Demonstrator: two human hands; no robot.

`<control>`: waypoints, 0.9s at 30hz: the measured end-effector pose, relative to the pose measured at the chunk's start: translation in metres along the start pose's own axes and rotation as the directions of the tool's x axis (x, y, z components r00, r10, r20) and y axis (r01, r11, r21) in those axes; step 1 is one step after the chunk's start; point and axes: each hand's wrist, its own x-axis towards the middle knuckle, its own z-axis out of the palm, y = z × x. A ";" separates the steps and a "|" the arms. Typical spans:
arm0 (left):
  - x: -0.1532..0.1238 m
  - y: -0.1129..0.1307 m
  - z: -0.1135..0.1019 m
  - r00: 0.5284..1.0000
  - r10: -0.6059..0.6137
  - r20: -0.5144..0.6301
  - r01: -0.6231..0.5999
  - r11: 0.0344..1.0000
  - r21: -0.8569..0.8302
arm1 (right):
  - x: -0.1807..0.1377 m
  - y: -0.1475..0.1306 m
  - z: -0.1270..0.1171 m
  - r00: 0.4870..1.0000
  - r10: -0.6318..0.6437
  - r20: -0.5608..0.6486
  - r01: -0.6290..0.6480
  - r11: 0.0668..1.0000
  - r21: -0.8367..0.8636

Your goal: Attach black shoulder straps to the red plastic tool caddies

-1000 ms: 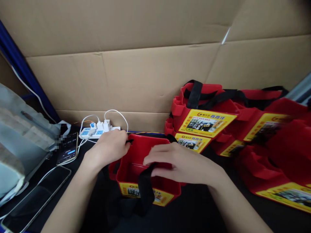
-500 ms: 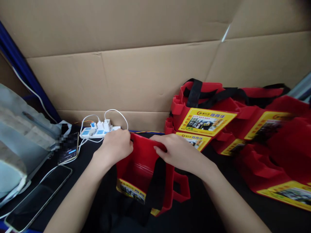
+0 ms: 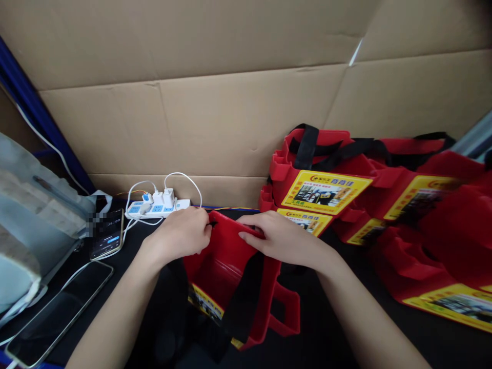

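Observation:
A red fabric bag (image 3: 225, 269) with black straps and a yellow label lies in front of me on the black table (image 3: 338, 333). My left hand (image 3: 179, 236) pinches the bag's far top edge at its left corner, fingers closed. My right hand (image 3: 274, 237) grips the same edge further right, fingers curled over the red rim. A black strap (image 3: 246, 297) hangs down the bag's front. The bag is tilted, with its right side panel sticking out.
A pile of the same red bags (image 3: 326, 179) lies at the right against a cardboard wall (image 3: 215, 123). A white power strip (image 3: 156, 207) with chargers sits behind my left hand. Two phones (image 3: 105, 233) (image 3: 57, 312) lie at the left, beside a grey wrapped bundle (image 3: 26, 220).
My right hand moved from the bag's front strap up to its far top edge. The bag tipped and turned, so its label now faces down-left and a side panel sticks out.

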 end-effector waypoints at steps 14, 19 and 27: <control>0.000 0.003 0.000 0.999 -0.042 -0.020 0.042 0.999 -0.007 | 0.001 0.002 0.001 1.000 -0.029 0.008 0.029 1.000 -0.005; 0.002 0.003 0.000 0.999 -0.036 -0.003 0.036 0.999 -0.005 | 0.001 -0.001 0.003 1.000 -0.026 -0.002 0.026 1.000 -0.008; 0.009 0.002 0.006 0.998 -0.014 -0.057 0.019 0.996 0.089 | 0.010 0.021 0.004 0.992 -0.003 0.123 -0.044 0.923 0.381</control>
